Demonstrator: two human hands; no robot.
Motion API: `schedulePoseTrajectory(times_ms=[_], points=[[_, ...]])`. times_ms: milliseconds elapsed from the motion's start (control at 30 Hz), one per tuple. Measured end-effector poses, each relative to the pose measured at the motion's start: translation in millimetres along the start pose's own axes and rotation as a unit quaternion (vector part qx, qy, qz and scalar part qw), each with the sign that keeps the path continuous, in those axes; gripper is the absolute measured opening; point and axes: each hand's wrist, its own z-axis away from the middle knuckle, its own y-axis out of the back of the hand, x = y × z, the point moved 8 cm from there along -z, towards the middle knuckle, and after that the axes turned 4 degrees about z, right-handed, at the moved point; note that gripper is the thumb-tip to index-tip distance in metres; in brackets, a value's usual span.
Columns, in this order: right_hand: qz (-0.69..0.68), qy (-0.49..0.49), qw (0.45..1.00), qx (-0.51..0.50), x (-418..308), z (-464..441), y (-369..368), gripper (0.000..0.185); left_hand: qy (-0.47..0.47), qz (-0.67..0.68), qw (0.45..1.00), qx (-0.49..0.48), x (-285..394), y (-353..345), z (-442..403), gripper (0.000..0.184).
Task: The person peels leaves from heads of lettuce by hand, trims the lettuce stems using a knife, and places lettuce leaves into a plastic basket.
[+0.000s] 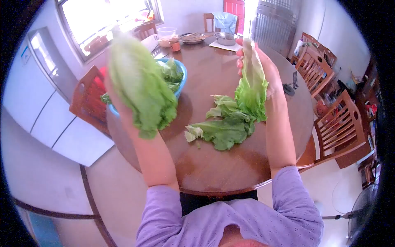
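Note:
A head of lettuce (142,82), slightly blurred, is held up over the table's left side. My left hand (116,96) grips it from behind and the side, with its fingers mostly hidden by the leaves. On the right, my right hand (266,68) is closed around a single lettuce leaf (251,88), pale stem end up and frilly green edge down. Loose lettuce leaves (226,129) lie on the table below that leaf. Partly behind the lettuce head stands a blue basin (183,78) with more green leaves (170,72) in it.
The round brown table (201,168) carries a metal bowl (226,38), a plate with chopsticks (193,38), a jar (175,44) and a clear plastic tub (166,32) at its far side. Wooden chairs (339,125) stand around it. A dark small object (289,89) lies near the right edge.

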Motion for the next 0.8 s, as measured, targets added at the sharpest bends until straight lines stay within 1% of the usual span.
schedulePoseTrajectory(times_ms=[33,67,100,133,167,200,267,300,333,367,433,500,533,567,600,633,667,700,733,800], points=[[0.009,-0.015,1.000,0.019,5.3,-1.9,-1.2,0.041,-0.055,-0.066,0.996,0.032,21.9,26.4,-0.4,0.037],[0.017,-0.031,0.999,0.036,11.2,-5.5,-4.5,0.040,-0.097,-0.035,0.994,0.029,38.9,51.1,0.3,0.039],[0.039,-0.018,0.999,0.023,13.4,-10.8,-13.8,0.040,-0.139,-0.005,0.990,0.022,55.9,75.2,1.6,0.041],[0.058,-0.004,0.998,0.011,16.5,-16.1,-22.8,0.041,-0.163,0.121,0.979,-0.025,65.6,100.6,0.6,0.046],[0.077,0.010,0.997,0.002,19.9,-21.0,-31.5,0.041,-0.185,0.189,0.964,-0.038,80.5,113.9,4.1,0.048],[0.128,0.036,0.991,-0.006,20.6,-28.1,-44.0,0.040,-0.205,0.255,0.943,-0.054,95.2,126.7,7.6,0.050],[0.229,0.094,0.969,-0.019,20.1,-53.2,-77.4,0.038,-0.249,0.277,0.928,-0.016,125.1,138.1,22.9,0.050],[0.301,0.200,0.932,-0.014,22.4,-75.7,-90.1,0.037,-0.186,0.296,0.919,-0.184,120.7,114.2,30.3,0.052],[0.363,0.225,0.904,-0.001,17.3,-82.7,-113.3,0.038,-0.189,0.303,0.917,-0.178,122.9,109.3,33.6,0.052],[0.381,0.315,0.869,0.002,18.4,-93.2,-136.8,0.035,-0.191,0.311,0.915,-0.172,125.2,101.2,35.4,0.052],[0.460,0.334,0.823,0.000,33.4,-109.9,-181.1,0.036,-0.190,0.318,0.915,-0.159,124.1,89.1,35.2,0.053],[0.541,0.300,0.785,-0.032,69.6,-123.4,-217.1,0.045,-0.172,0.233,0.953,-0.090,121.5,105.5,27.1,0.047],[0.666,0.266,0.685,-0.128,99.0,-127.8,-239.3,0.043,-0.171,0.217,0.958,-0.080,118.7,105.6,24.9,0.046],[0.667,0.226,0.694,-0.150,142.0,-140.6,-241.3,0.043,-0.170,0.201,0.962,-0.070,115.9,105.5,22.7,0.045],[0.630,0.209,0.710,-0.237,174.9,-137.1,-248.3,0.048,-0.168,0.185,0.966,-0.059,113.1,105.5,20.4,0.044],[0.653,0.115,0.683,-0.308,206.6,-136.4,-250.9,0.057,-0.186,0.166,0.968,0.007,113.1,107.7,25.7,0.044],[0.637,0.162,0.698,-0.285,218.8,-132.8,-247.8,0.063,-0.190,0.179,0.965,0.000,112.2,107.2,26.4,0.047],[0.613,0.164,0.730,-0.253,212.3,-128.1,-244.8,0.063,-0.194,0.192,0.962,-0.007,111.2,106.8,26.9,0.050],[0.589,0.165,0.760,-0.220,198.0,-122.2,-241.6,0.064,-0.185,0.237,0.950,-0.087,109.0,97.2,22.9,0.055],[0.538,0.240,0.794,-0.150,142.7,-113.8,-224.1,0.063,-0.263,0.078,0.961,0.011,104.3,105.3,24.0,0.059]])
